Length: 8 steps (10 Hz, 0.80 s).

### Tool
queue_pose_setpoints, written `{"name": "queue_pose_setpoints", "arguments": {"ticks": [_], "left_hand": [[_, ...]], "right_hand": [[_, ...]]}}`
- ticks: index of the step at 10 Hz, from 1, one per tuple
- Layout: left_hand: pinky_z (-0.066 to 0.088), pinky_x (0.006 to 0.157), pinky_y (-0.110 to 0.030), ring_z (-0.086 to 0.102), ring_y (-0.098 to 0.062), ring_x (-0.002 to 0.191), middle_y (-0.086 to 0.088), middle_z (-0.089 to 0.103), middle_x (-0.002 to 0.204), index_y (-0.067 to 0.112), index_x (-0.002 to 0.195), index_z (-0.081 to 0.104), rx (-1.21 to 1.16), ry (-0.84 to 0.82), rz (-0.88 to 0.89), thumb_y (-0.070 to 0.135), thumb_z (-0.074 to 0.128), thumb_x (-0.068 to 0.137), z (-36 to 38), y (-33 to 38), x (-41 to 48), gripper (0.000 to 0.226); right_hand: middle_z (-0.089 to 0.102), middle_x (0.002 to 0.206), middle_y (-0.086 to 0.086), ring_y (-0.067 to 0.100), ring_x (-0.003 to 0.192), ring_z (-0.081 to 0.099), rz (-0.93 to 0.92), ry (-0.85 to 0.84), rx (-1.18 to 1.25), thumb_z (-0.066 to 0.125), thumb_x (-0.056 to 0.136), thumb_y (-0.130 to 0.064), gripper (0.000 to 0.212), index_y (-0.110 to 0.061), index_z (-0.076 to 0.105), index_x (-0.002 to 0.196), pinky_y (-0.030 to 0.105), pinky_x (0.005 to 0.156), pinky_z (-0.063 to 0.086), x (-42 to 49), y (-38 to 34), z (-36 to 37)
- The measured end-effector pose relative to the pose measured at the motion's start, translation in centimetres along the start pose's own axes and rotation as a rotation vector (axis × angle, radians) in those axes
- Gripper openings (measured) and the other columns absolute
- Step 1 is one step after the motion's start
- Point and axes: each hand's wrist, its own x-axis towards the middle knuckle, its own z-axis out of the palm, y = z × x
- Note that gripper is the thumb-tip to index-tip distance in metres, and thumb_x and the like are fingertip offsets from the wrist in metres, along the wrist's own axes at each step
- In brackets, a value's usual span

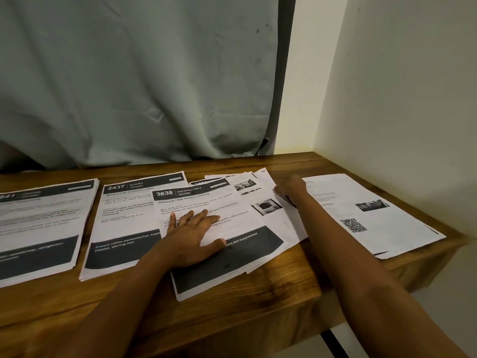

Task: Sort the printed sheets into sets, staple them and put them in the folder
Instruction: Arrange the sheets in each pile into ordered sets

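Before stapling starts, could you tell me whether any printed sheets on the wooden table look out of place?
Yes: the white printed sheet headed 3638 lies tilted, overlapping the neater white stack headed 2437 beside it, and the loose white sheets behind it are fanned unevenly rather than squared up.

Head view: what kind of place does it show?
Likely a home or small office corner: a wooden desk against a plain wall, a grey curtain behind, printed sheets in piles.

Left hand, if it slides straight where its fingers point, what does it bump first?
The left hand would probably reach the photo sheets first, then maybe the right hand.
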Motion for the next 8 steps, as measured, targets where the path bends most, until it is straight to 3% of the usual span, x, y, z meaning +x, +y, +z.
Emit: {"name": "queue_pose_setpoints", "arguments": {"ticks": [1,2,4,5,6,7,8], "left_hand": [[-0.012,0.116,-0.053,-0.006,-0.023,0.148,0.004,-0.004,0.162,0.040,0.151,0.003,0.000,-0.002,0.003,0.099,-0.018,0.030,0.0,0.1,-0.1,0.136],[-0.012,0.116,-0.053,-0.006,-0.023,0.148,0.005,-0.004,0.162,0.040,0.151,0.002,0.001,0.001,0.003,0.099,-0.018,0.030,0.0,0.1,0.0,0.136],[-0.013,0.116,-0.053,-0.006,-0.023,0.148,0.005,-0.004,0.162,0.041,0.151,0.003,-0.007,0.004,0.004,0.100,-0.018,0.030,0.0,0.0,-0.1,0.136],[-0.012,0.116,-0.053,-0.006,-0.023,0.148,0.004,-0.004,0.162,0.040,0.151,0.003,-0.004,0.005,0.006,0.099,-0.018,0.029,0.0,0.1,-0.1,0.137],[-0.012,0.116,-0.054,-0.006,-0.023,0.148,0.004,-0.004,0.162,0.040,0.151,0.003,0.001,0.001,0.009,0.099,-0.019,0.029,0.0,0.0,-0.1,0.137],[-0.012,0.116,-0.053,-0.006,-0.023,0.148,0.004,-0.005,0.162,0.040,0.151,0.002,0.008,0.003,0.007,0.099,-0.019,0.030,0.1,0.0,0.0,0.136],[-0.012,0.116,-0.053,-0.006,-0.023,0.148,0.005,-0.005,0.162,0.041,0.151,0.002,0.006,0.000,0.005,0.099,-0.019,0.030,0.1,0.0,0.1,0.135]], "right_hand": [[0.051,0.078,0.005,0.012,0.062,0.044,0.009,0.008,-0.007,0.063,0.090,-0.018,0.016,-0.005,0.056,0.084,0.018,0.051,0.031,0.1,-0.3,0.4],[0.048,0.067,0.002,0.011,0.058,0.042,0.022,0.003,0.007,0.062,0.090,-0.018,0.029,-0.010,0.048,0.066,0.018,0.049,0.028,0.2,-0.4,0.5],[0.045,0.065,0.000,0.010,0.057,0.042,0.007,0.002,-0.008,0.057,0.094,-0.018,0.024,-0.008,0.050,0.074,0.018,0.051,0.030,0.1,-0.3,0.6],[0.039,0.064,-0.001,0.013,0.071,0.048,-0.040,0.044,-0.038,0.051,0.098,-0.020,0.033,-0.010,0.042,0.067,0.021,0.069,0.034,-0.3,0.1,0.1],[0.052,0.079,0.007,0.019,0.085,0.051,0.007,0.012,-0.026,0.054,0.096,-0.019,0.025,-0.007,0.051,0.075,0.023,0.075,0.035,-0.3,0.2,-0.1],[0.060,0.115,0.017,0.029,0.110,0.056,0.054,-0.029,0.044,0.057,0.095,-0.023,0.032,0.003,0.057,0.115,0.028,0.088,0.042,-0.6,-0.2,-0.8],[0.058,0.126,0.016,0.029,0.118,0.054,0.089,0.021,0.174,0.052,0.098,-0.028,0.039,0.003,0.055,0.123,0.028,0.097,0.041,-0.7,0.0,-1.1]]}}
